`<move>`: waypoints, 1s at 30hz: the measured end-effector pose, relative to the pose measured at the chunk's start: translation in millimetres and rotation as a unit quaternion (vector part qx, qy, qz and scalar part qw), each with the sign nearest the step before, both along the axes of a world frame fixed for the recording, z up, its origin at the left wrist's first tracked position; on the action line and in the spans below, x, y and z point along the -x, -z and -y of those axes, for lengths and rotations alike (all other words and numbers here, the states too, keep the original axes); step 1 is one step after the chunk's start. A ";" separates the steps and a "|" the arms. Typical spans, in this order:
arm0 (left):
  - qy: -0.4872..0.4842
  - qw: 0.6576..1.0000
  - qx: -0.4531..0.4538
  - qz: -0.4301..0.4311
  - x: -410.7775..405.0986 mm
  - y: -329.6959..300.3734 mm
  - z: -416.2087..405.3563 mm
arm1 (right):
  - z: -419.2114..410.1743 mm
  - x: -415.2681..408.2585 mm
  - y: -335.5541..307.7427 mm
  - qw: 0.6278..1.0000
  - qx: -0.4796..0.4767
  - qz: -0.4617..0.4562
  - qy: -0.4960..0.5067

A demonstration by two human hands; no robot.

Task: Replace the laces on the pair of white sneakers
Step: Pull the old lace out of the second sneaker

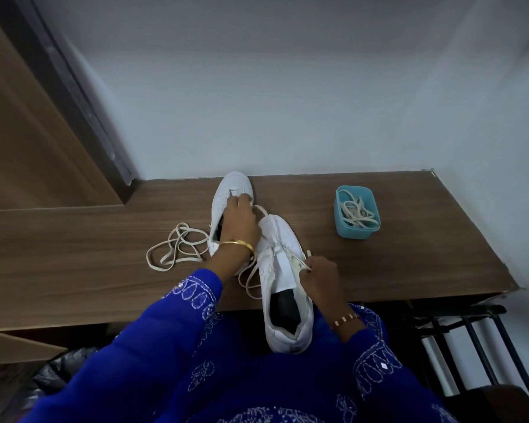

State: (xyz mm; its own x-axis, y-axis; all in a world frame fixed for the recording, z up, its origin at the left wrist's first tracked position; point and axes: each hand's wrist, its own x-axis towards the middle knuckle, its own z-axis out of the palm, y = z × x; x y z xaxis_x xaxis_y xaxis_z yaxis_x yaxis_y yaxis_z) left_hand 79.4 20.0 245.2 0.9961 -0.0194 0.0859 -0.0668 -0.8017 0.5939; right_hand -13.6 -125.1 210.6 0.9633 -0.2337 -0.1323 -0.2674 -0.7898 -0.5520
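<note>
Blue white-embroidered sleeves (177, 303), gold bangle (237, 244) left, beaded bracelet (344, 319) right.

1 head camera looks steeply down, close over the desk (409, 270).

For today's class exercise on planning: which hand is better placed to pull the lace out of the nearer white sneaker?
Right. The right hand already pinches the lace at the nearer white sneaker, while the left hand rests on the farther white sneaker.
</note>
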 end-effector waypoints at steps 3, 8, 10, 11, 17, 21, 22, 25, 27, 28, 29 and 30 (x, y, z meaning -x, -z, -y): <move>0.111 0.978 -0.174 0.028 12.4 2.4 10.4 | -0.8 0.3 -2.2 1.000 0.010 0.001 -0.005; 0.255 0.913 -0.317 0.003 15.1 19.8 31.4 | -2.0 3.2 -5.9 1.000 -0.002 0.013 -0.005; 0.256 0.914 -0.313 -0.022 12.1 23.9 28.4 | -3.1 4.0 -7.3 1.000 0.005 0.013 -0.009; 0.252 0.918 -0.307 -0.019 10.1 24.2 25.8 | -3.4 4.6 -7.6 1.000 0.006 0.014 -0.010; 0.229 0.949 -0.217 0.023 6.0 17.7 10.3 | -1.5 3.7 -8.3 1.000 -0.001 -0.002 -0.018; 0.018 0.988 0.134 0.069 -0.5 -2.6 1.8 | -0.8 3.6 -9.9 1.000 -0.007 -0.005 -0.019; -0.027 0.969 0.225 0.098 -2.2 -6.4 -1.2 | -0.9 3.9 -9.9 1.000 -0.009 -0.003 -0.019; -0.066 0.967 0.225 0.095 -3.7 -3.2 -9.5 | -1.2 4.3 -10.8 1.000 -0.001 0.002 -0.025; -0.024 0.993 0.087 0.070 0.4 10.4 -10.8 | -0.8 3.3 -9.5 1.000 -0.002 0.005 -0.020; 0.011 0.996 0.022 0.088 4.6 15.7 -9.2 | -1.2 2.9 -8.7 1.000 -0.003 0.005 -0.017; 0.053 0.990 -0.032 0.123 7.9 22.0 -6.1 | -1.6 3.3 -7.9 1.000 -0.004 0.005 -0.015; 0.104 0.978 -0.079 0.164 10.1 28.8 -2.0 | -1.9 3.4 -7.1 1.000 -0.009 0.006 -0.013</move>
State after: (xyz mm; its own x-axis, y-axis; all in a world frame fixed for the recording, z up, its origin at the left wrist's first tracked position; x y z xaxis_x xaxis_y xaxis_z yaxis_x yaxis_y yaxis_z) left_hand 69.3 22.0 216.5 0.8889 -0.2565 0.3796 -0.4036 -0.8306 0.3837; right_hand -17.0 -123.1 217.6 0.9703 -0.2071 -0.1252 -0.2413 -0.7866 -0.5684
